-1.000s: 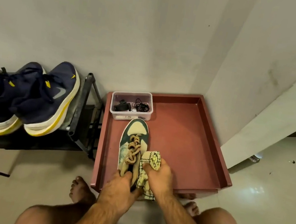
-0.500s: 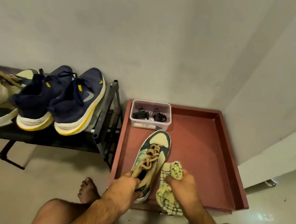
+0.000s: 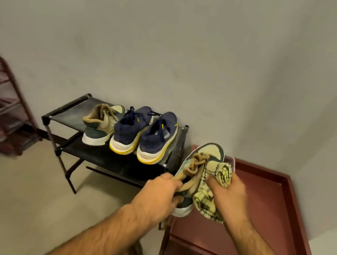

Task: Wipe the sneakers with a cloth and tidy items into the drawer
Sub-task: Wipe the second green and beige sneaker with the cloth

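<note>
L hand (image 3: 158, 194) grips green/cream sneaker (image 3: 199, 167), tan laces.

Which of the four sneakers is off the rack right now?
The green-and-cream sneaker with tan laces: the left hand grips it above the red drawer, beside the cloth in the right hand. Its mate and both navy sneakers sit on the rack.

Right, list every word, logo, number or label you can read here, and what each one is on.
No text reads clearly.
Navy sneakers on the black rack: small yellow marks and a pale side logo, no legible letters.
Green and cream sneaker gripped by the left hand: no readable print.
Yellow cloth gripped by the right hand: dark pattern only, no words.
Red drawer: no label visible.
</note>
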